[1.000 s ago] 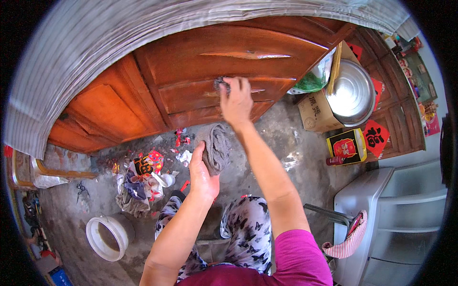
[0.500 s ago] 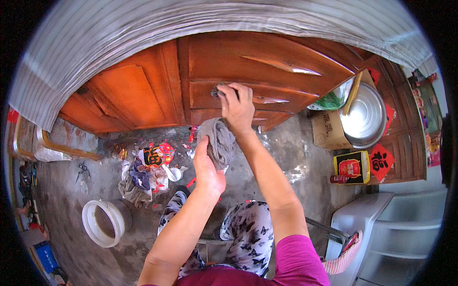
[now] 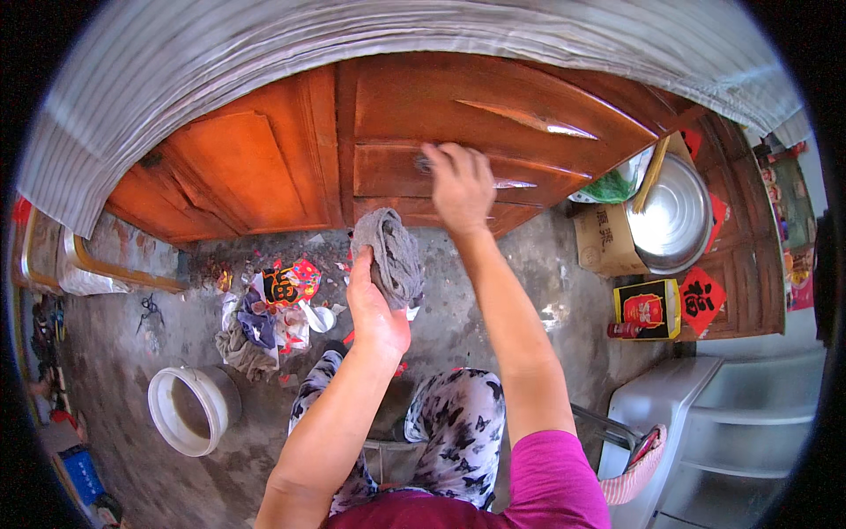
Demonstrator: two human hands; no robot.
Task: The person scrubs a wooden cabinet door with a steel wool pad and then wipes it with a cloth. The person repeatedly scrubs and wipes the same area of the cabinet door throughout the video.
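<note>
A grey, damp-looking cloth is bunched up in my left hand, which holds it in front of the cabinet's lower part. Higher up and to the right, my right hand is against a drawer front of the reddish-brown wooden cabinet. Its fingers are curled round a small dark grey scouring pad, mostly hidden by them. Slight motion blur softens that hand.
A white bucket of murky water stands at left. Behind it lies a pile of rags and paper scraps. At right are a cardboard box, a metal basin and white plastic drawers. A striped curtain hangs over the top.
My right hand has slid a little to the right along the drawer front with the scouring pad. My left hand and the cloth have shifted slightly left and up.
</note>
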